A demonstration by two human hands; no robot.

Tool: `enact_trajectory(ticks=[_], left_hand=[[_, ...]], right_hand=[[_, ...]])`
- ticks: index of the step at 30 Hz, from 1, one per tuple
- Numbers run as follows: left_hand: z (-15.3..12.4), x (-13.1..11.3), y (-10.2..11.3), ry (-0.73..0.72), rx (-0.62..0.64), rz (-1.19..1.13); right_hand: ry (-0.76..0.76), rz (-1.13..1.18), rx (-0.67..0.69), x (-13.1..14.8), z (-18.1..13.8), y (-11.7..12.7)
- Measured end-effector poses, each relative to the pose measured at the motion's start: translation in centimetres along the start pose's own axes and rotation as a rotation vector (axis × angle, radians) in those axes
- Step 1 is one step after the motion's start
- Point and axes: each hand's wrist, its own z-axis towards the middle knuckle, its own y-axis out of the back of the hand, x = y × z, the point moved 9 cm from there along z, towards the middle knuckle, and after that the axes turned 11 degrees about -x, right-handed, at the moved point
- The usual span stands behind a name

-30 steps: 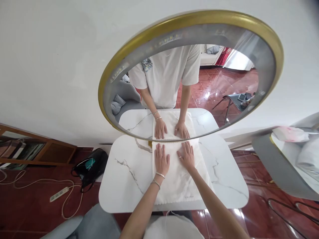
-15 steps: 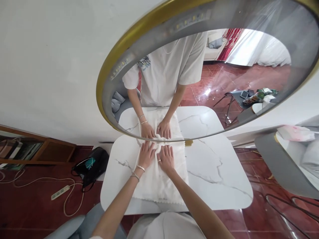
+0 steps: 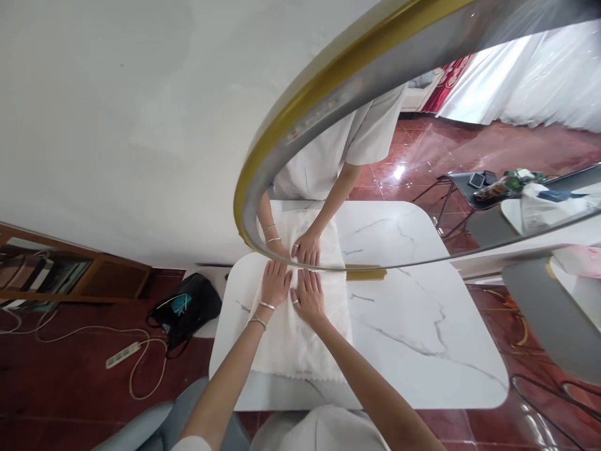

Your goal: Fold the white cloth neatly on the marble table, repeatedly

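Both hands lie flat, palms down, holding nothing. Left hand (image 3: pixel 276 282) and right hand (image 3: pixel 308 294) sit side by side just left of frame centre, thumbs nearly touching, fingers extended and only slightly fanned, tips pointing at the mirror (image 3: pixel 422 163) along the far edge of the tabletop (image 3: pixel 413 338).

Object: white cloth (image 3: pixel 300 351), spread on the left part of the tabletop, running from the mirror's lower rim down to the near edge. Both palms rest on its far end. Faint creases show around the fingers; the near hem looks slightly ragged.

Handling, judged: thin, light and limp, with no stiffness to carry its own shape. Likely to slide easily on the polished marble surface, so flat pressure drags it rather than pinning it. Not fragile. Best hold would be a pinch at a corner or along a hem, one hand per side.

Arm pose: both forearms enter from the bottom of the frame and converge upward, wrists near straight. Bracelets (image 3: pixel 261 313) on the left wrist, ring (image 3: pixel 297 302) on the right hand.
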Motion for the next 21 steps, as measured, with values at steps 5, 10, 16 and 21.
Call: enact_trajectory(ticks=[5,10,16,21], left_hand=[[1.8,4.8,0.9,0.121,-0.033,0.090],[3.4,5.7,0.4,0.136,-0.006,0.121],[2.6,8.4,2.7,0.200,-0.050,0.141],[-1.1,11.8,5.4,0.296,-0.101,0.150]], right_hand=[[-0.201,-0.037,0.170,0.0,3.9,-3.9],[-0.243,-0.052,0.292,0.1,5.9,-6.3],[-0.134,-0.017,0.363,3.3,7.4,-7.6],[0.073,0.051,0.370,8.0,7.0,-8.2]])
